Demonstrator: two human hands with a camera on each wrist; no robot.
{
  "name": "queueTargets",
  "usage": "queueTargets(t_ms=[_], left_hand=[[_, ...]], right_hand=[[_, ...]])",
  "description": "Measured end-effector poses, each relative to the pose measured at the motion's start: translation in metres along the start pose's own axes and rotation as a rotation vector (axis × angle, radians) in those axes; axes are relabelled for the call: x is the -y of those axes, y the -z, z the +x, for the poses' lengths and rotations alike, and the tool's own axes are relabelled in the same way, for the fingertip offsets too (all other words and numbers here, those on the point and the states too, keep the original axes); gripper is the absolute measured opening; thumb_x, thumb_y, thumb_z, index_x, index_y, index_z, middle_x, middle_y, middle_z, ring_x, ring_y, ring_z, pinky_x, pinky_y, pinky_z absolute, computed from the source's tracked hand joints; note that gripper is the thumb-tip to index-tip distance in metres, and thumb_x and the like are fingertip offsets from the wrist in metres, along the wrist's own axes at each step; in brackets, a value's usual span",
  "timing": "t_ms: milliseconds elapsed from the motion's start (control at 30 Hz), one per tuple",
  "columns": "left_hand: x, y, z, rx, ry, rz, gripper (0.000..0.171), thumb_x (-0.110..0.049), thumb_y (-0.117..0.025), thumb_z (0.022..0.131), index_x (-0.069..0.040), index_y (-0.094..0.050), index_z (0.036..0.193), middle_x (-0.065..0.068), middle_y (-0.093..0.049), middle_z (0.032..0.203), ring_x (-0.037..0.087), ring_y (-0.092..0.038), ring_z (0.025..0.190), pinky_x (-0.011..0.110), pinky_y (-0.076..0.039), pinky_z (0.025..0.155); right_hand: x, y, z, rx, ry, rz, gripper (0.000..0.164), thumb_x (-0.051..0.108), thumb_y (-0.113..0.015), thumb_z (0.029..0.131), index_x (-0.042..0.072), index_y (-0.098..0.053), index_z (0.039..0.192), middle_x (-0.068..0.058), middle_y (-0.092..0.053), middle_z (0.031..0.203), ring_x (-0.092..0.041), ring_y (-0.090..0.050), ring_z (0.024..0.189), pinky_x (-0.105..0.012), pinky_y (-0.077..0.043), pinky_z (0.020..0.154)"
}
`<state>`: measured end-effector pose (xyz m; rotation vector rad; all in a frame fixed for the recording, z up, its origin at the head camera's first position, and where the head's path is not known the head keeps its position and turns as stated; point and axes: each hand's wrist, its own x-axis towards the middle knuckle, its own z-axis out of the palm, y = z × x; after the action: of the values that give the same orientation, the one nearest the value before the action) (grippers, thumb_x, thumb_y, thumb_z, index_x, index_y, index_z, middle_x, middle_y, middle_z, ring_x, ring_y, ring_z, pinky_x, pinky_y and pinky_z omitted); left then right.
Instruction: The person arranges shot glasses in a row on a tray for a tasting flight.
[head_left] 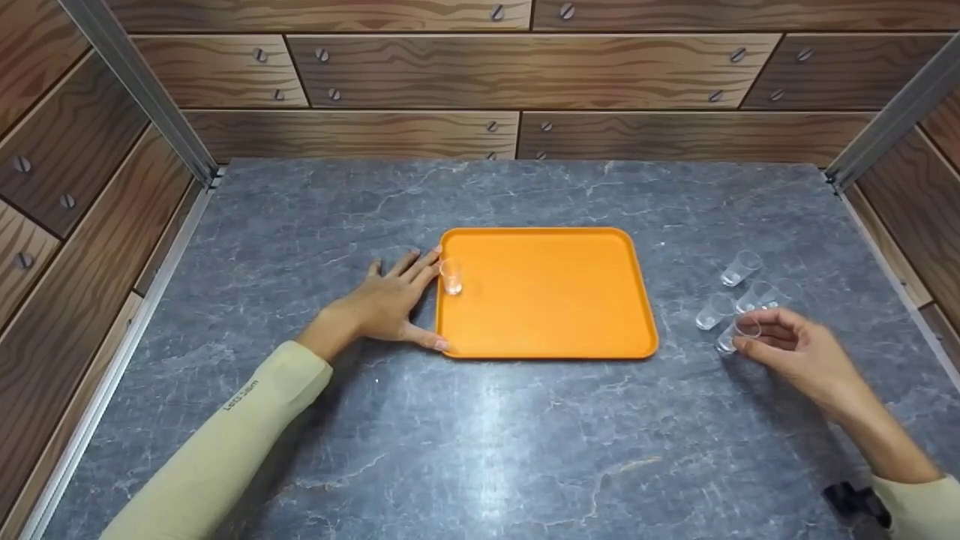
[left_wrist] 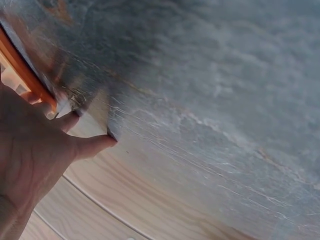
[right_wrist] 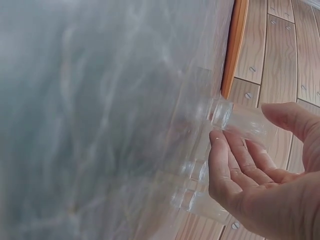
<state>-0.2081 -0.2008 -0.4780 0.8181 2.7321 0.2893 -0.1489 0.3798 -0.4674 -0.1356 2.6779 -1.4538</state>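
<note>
An orange tray (head_left: 547, 300) lies flat in the middle of the table. Toward its left side stands one small clear shot glass (head_left: 451, 277). Spread along the tray's left edge, my left hand (head_left: 394, 304) has its fingertips and thumb at the rim. On the right, my right hand (head_left: 799, 352) has thumb and fingers on either side of another shot glass (head_left: 726, 343), which stands upright; the right wrist view shows this glass (right_wrist: 242, 122) between them. Several more clear shot glasses stand close together just behind it, among them one farther back (head_left: 741, 268).
The table (head_left: 480, 435) has a grey marbled top. Wood-patterned panels (head_left: 525, 75) close off the back and both sides, with metal posts (head_left: 142, 90) at the corners. A black device (head_left: 856, 504) sits by the right sleeve.
</note>
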Motion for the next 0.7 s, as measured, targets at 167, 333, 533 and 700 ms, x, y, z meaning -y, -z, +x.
queueTargets(t_ms=[167,333,533,700], left_hand=[[0.0,0.0,0.0,0.0,0.002,0.0,0.135,-0.091,-0.068,0.082,-0.013,-0.013,0.177,0.006,0.0,0.183,0.042,-0.009,0.165,0.083,-0.013,0.118],[0.001,0.0,0.0,0.004,0.002,-0.019,0.134,-0.091,-0.068,0.083,-0.014,-0.011,0.177,0.005,0.002,0.184,0.042,-0.007,0.166,0.084,-0.014,0.117],[0.002,-0.001,0.001,0.01,0.001,-0.028,0.134,-0.09,-0.067,0.083,-0.015,-0.009,0.177,0.005,0.004,0.183,0.041,-0.007,0.166,0.086,-0.016,0.115],[0.002,-0.001,0.001,0.007,0.0,-0.018,0.134,-0.091,-0.067,0.083,-0.014,-0.01,0.177,0.006,0.003,0.183,0.042,-0.008,0.166,0.085,-0.016,0.116]], right_hand=[[0.003,-0.001,-0.003,-0.014,0.004,0.034,0.034,0.007,-0.079,0.102,-0.01,-0.065,0.128,0.017,-0.076,0.105,0.0,-0.072,0.095,-0.017,-0.057,0.079],[0.006,-0.005,-0.006,-0.04,0.033,0.055,0.029,0.007,-0.079,0.102,-0.006,-0.068,0.125,0.015,-0.077,0.105,-0.002,-0.073,0.094,-0.018,-0.057,0.079],[0.009,-0.01,-0.007,-0.082,0.065,0.062,0.029,0.005,-0.079,0.101,-0.008,-0.068,0.125,0.015,-0.076,0.107,-0.003,-0.072,0.094,-0.016,-0.056,0.079],[0.012,-0.013,-0.008,-0.088,0.077,0.085,0.03,0.004,-0.078,0.101,-0.009,-0.067,0.126,0.012,-0.076,0.108,-0.004,-0.073,0.097,-0.017,-0.057,0.082]])
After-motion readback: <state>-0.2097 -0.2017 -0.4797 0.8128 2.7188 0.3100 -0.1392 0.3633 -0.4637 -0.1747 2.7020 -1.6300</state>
